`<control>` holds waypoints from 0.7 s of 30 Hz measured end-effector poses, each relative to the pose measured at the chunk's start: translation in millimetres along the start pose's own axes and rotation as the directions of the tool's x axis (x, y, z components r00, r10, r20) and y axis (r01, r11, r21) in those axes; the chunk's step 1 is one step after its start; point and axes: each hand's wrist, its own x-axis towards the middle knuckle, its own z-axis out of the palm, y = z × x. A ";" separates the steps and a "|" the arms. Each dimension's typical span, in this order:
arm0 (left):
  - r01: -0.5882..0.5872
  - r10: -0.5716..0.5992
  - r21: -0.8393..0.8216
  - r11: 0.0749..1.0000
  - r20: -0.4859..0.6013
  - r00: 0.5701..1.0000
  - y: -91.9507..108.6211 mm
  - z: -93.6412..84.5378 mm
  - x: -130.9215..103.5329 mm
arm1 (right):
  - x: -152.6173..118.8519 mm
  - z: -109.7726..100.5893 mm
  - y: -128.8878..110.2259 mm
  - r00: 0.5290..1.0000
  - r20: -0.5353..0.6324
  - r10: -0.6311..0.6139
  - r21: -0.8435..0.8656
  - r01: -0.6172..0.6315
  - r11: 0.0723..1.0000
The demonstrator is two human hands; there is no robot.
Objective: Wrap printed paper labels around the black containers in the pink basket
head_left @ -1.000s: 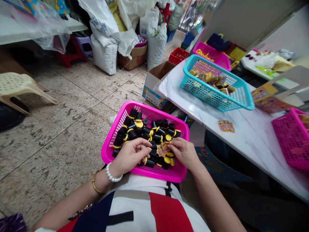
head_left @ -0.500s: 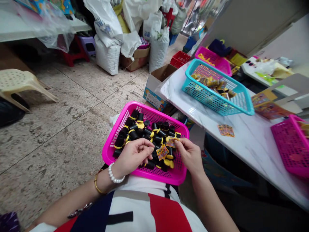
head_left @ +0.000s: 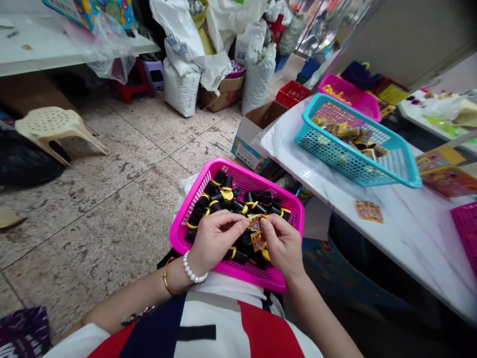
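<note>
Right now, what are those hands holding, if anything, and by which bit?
A small yellow-orange printed piece. The right hand pinches its right end; the left hand is at its left end, but whether that grips is unclear.

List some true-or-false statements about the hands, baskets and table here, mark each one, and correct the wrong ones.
1. The right hand holds a small printed piece. True.
2. The white beaded bracelet is on the right wrist. False: it is on the left wrist.
3. The turquoise basket stands on the marbled table. True.
4. The basket beneath the hands is green. False: that basket is bright pink.
5. Overlapping printed pieces lie on the marbled table. True.
</note>
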 end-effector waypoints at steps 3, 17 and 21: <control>-0.055 0.055 0.006 0.998 -0.025 0.998 -4.8 -0.4 0.4 | -0.9 4.8 -2.8 0.998 0.035 -0.054 -0.014 0.054 0.998; 0.286 -0.320 -0.327 0.901 -0.053 0.946 9.8 -43.8 8.5 | 47.5 12.5 0.6 0.965 0.201 -0.166 -0.266 0.217 0.939; 0.298 -0.346 -0.449 0.842 -0.026 0.938 11.3 -52.7 15.5 | 77.6 14.3 14.5 0.901 0.428 -0.063 -0.485 0.288 0.826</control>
